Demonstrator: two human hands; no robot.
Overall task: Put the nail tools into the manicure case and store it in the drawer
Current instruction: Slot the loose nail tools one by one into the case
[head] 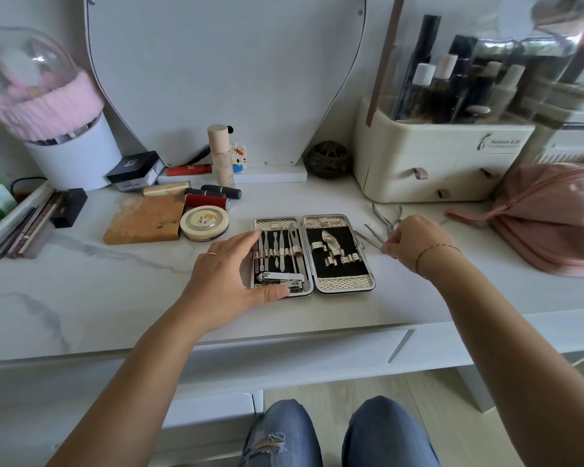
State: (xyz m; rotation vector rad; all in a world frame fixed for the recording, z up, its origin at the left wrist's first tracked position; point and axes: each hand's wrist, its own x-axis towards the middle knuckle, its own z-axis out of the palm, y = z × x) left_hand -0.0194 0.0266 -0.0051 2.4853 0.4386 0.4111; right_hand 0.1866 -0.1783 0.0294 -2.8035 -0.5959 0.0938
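The manicure case [346, 284] lies open flat on the white marbled desk. Its left half holds several metal nail tools [277, 247] in loops and a nail clipper [282, 278] at the near end. The right half shows empty loops on black lining. My left hand [230, 278] rests on the case's left edge, fingers straight, thumb against the near rim. My right hand [415, 244] is curled just right of the case and pinches a slim metal tool [373, 235] lying on the desk. Cuticle nippers [386, 215] lie just beyond that hand.
A pink pouch [553, 217] sits at the right, a cream cosmetics organiser [442, 156] behind it. Lipsticks, a compact [204, 222] and a brown palette [145, 220] crowd the left. A drawer front with a slim handle [400, 345] runs under the desk edge.
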